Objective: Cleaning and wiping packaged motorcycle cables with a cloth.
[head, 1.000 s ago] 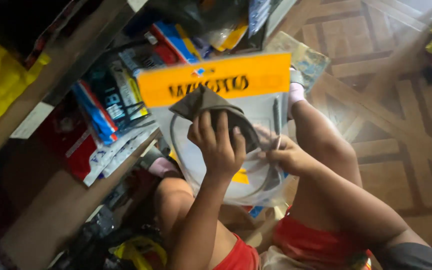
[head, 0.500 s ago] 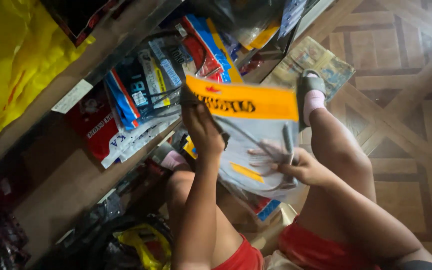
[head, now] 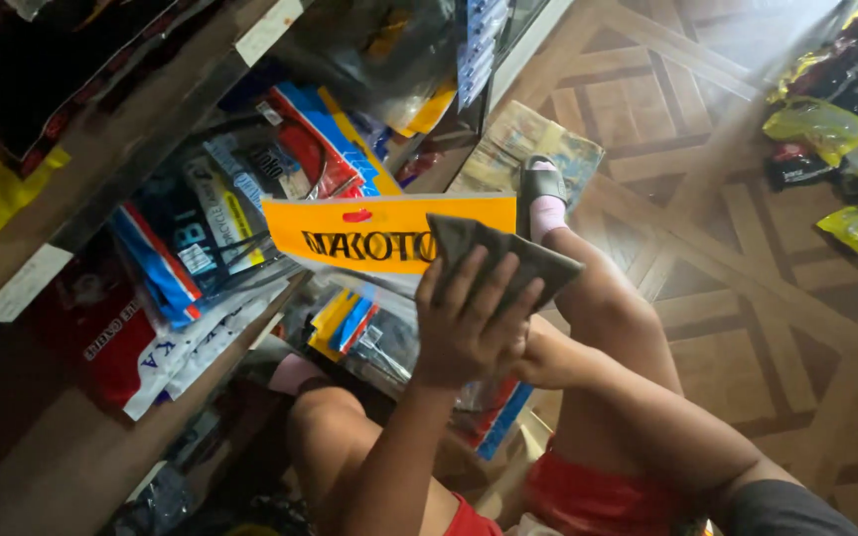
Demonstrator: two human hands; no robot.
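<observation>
A clear plastic package with an orange header card (head: 369, 233) is held up in front of the wooden shelf (head: 101, 149), just above the person's knees. A dark grey cloth (head: 508, 260) lies flat against its right end. The left hand (head: 469, 323) presses on that cloth with fingers spread upward, its grip wide and flat on the cloth rather than curled round it. The right hand (head: 548, 359) sits just behind and below the left, mostly hidden; it seems to hold the package's lower edge, but I cannot tell its grip for certain. On the shelf lean red, blue and white flat packets (head: 201, 248), with a white label strip (head: 24, 283) on the shelf edge. Yellow and black bags (head: 846, 129) lie on the parquet floor (head: 747, 328) at far right.
</observation>
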